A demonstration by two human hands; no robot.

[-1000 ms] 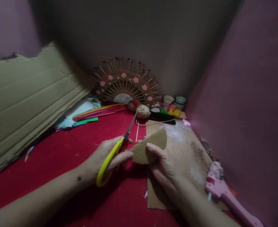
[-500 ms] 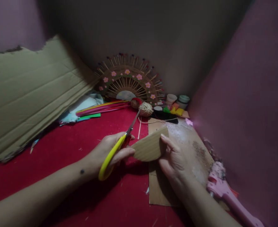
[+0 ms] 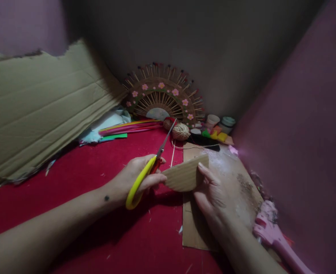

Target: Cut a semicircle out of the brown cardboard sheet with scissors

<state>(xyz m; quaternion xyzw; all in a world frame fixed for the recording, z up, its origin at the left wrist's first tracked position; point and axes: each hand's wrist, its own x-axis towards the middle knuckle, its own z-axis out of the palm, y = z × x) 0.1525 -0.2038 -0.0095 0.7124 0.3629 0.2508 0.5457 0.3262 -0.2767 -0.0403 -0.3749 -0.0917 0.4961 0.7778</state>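
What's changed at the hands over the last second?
The right hand has slid its grip toward the right end of the half-round cardboard piece, whose straight edge now slopes less. Nothing was let go: the left hand keeps the piece's left end and the yellow-handled scissors.

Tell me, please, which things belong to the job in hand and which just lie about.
Likely in use:
yellow-handled metal scissors, left hand
tan half-round cardboard piece, left and right hand

Likely idle:
pink plastic glue gun
beige twine ball
brown fan-shaped decoration
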